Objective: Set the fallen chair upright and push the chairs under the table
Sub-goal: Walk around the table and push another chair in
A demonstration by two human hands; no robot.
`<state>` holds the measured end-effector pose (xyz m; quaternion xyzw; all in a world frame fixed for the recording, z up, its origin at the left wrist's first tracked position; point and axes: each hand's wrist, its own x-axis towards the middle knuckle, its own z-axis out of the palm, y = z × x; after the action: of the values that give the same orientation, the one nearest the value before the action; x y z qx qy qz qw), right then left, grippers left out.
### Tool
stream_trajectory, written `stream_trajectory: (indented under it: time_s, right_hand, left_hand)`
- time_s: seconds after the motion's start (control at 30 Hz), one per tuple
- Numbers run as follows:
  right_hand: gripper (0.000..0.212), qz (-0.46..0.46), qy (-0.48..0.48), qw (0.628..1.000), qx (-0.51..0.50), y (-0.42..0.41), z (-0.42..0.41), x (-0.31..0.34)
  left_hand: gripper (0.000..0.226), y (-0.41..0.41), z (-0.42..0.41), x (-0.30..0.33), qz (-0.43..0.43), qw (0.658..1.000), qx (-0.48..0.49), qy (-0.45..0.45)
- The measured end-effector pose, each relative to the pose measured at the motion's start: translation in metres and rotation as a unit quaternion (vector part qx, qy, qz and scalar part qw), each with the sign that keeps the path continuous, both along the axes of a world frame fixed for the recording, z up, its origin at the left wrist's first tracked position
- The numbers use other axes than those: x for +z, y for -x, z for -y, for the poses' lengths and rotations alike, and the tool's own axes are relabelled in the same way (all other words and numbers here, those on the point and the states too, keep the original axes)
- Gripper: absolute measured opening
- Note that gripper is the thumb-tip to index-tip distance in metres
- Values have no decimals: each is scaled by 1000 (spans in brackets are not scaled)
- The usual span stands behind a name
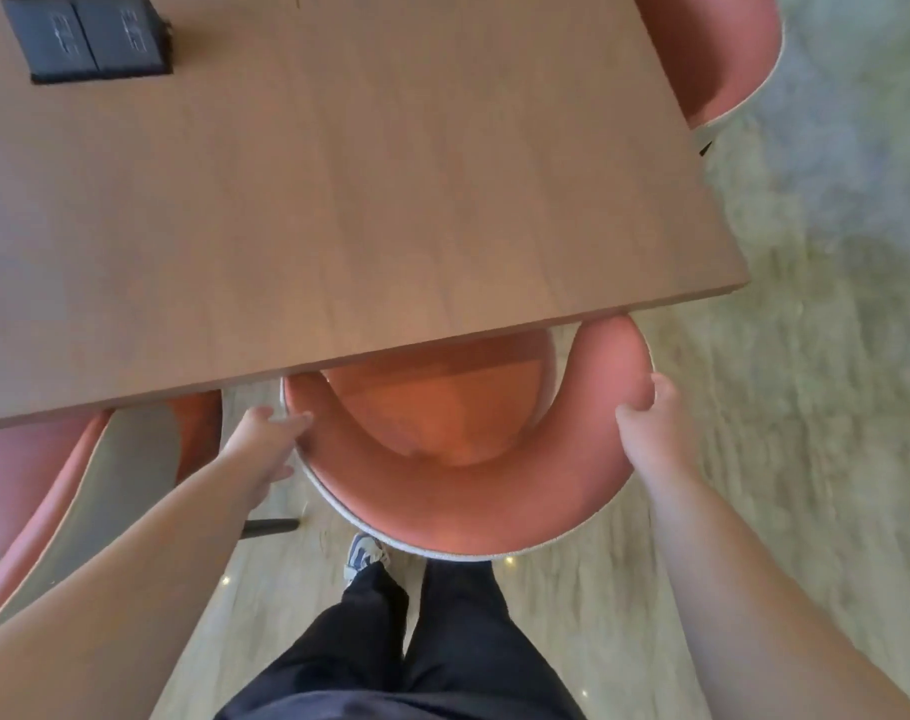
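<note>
A pink upholstered chair [468,506] with a curved back stands upright right below me, its seat partly under the wooden table [338,200]. My left hand [265,439] holds the left end of the curved backrest, thumb over the rim. My right hand [650,413] grips the right end of the same backrest, fingers curled over its top. A second pink chair [37,491] stands at the left, partly under the table. A third pink chair [712,49] shows past the table's far right edge.
A black socket box [89,36] is set into the tabletop at the far left. My legs in dark trousers and one shoe [364,556] stand just behind the chair. A pale carpet [832,304] covers the floor to the right.
</note>
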<state>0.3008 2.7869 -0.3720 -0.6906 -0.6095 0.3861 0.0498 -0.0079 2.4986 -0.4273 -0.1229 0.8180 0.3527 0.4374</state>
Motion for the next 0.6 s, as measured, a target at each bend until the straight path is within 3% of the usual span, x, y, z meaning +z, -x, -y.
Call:
stream_trajectory:
  time_s: [0.13, 0.27, 0.4, 0.5, 0.6]
  right_hand:
    - [74, 56, 64, 996, -8, 14, -58, -43]
    - [88, 61, 143, 988, -15, 14, -97, -65]
    - [73, 32, 207, 977, -29, 11, -117, -75]
    - [66, 11, 236, 972, -13, 11, -126, -82]
    - [60, 18, 198, 980, -2, 9, -127, -88]
  left_hand:
    - [48, 5, -23, -38, -5, 998, 56, 15]
    - [51, 15, -36, -52, 28, 992, 123, 25]
    - [53, 26, -43, -58, 54, 989, 128, 39]
    - [54, 23, -44, -59, -6, 994, 91, 67]
    - [44, 22, -42, -60, -39, 994, 74, 75]
